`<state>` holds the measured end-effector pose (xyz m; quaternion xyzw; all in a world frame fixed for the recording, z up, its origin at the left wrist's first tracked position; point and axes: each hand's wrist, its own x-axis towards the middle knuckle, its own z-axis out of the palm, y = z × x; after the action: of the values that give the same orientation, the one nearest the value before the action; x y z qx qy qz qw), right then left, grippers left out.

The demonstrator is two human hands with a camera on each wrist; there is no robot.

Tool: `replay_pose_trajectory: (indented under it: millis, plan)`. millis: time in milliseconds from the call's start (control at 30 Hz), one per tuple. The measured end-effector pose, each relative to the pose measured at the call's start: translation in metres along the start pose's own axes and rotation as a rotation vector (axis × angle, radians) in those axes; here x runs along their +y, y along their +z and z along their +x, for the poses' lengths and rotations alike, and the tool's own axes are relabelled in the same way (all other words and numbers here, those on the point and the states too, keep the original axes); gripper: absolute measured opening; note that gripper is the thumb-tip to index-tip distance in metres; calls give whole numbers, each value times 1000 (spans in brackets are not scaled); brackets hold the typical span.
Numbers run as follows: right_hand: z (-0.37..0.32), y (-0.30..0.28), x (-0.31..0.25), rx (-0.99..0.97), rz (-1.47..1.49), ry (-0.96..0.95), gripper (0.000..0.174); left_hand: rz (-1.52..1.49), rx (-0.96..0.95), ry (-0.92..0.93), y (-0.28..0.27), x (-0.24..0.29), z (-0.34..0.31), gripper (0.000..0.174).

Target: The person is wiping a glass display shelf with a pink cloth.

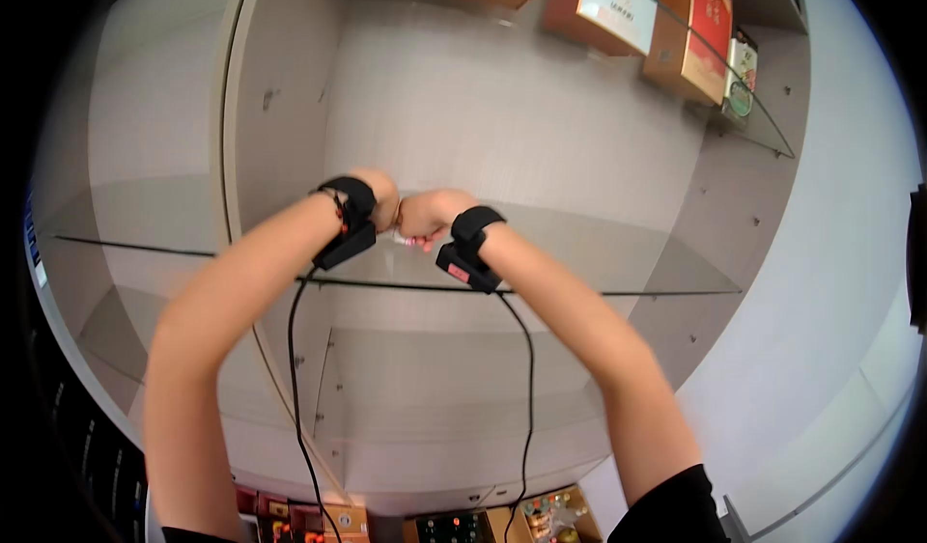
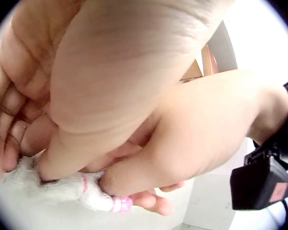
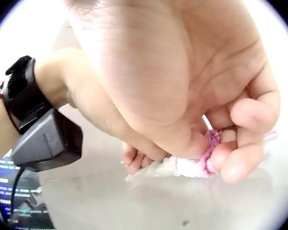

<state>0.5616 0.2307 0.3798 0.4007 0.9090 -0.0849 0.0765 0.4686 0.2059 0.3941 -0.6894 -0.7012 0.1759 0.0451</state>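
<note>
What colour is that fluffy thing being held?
The fluffy thing is white with pink trim; best seen in the right wrist view.

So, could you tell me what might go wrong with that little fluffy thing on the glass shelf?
The fluffy thing is only pinched between the left hand and right hand, so it could slip or tear. Both hands work near the front edge of the glass shelf; leaning hard there might strain it.

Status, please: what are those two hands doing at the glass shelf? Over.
Left hand and right hand both pinching white-and-pink fuzzy item. Item low over glass shelf. Boxes on upper shelf, well clear.
</note>
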Motion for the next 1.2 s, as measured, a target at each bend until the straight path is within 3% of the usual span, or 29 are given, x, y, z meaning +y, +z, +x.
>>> replay_pose_trajectory:
  millis: [100,167,233,300,433,500,567,633,700,733,833,867,933,967,1033,1067,1133,1200]
  plan:
    - [31,-7,18,7,-54,108,11,-71,104,-89,8,-7,36,19]
    - [35,-10,19,71,24,124,12,-228,108,-87,13,-15,53,20]
    - [38,-11,17,161,-92,173,14,-322,191,-97,15,-18,56,16]
    - [33,-7,15,215,-7,182,13,-302,155,-11,20,-27,63,17]
    - [9,-4,9,308,-6,144,10,-329,147,-40,18,-17,44,15]
    - [-12,-7,2,277,-152,153,10,-303,229,-13,7,4,5,15]
    - [-29,-5,3,228,-252,70,11,-250,177,-6,5,12,-5,16]
    - [-42,-6,3,75,-349,161,10,-172,78,-13,-6,25,-22,16]
    - [-36,0,10,-71,-195,167,11,-161,20,-4,-9,35,-36,16]
    - [-38,2,15,-54,-50,175,10,-142,-3,-13,-10,38,-39,16]
    - [-41,1,17,-63,-118,170,9,-33,65,38,-11,48,-46,15]
    - [-44,0,18,-16,-90,99,8,-125,63,52,-10,47,-39,15]
    - [-32,1,27,87,-130,138,10,-154,100,80,-10,46,-23,14]
    - [-34,-2,25,50,-242,149,15,-113,141,143,-9,45,-15,19]
    - [-12,-3,39,109,-207,167,14,-155,175,77,-3,42,20,18]
    - [-22,-10,35,125,-261,156,13,-193,285,126,-1,40,27,18]
    - [2,-10,52,190,-84,161,12,-202,259,25,-2,38,55,18]
    - [12,-10,53,215,-135,192,11,-230,230,9,-2,37,57,21]
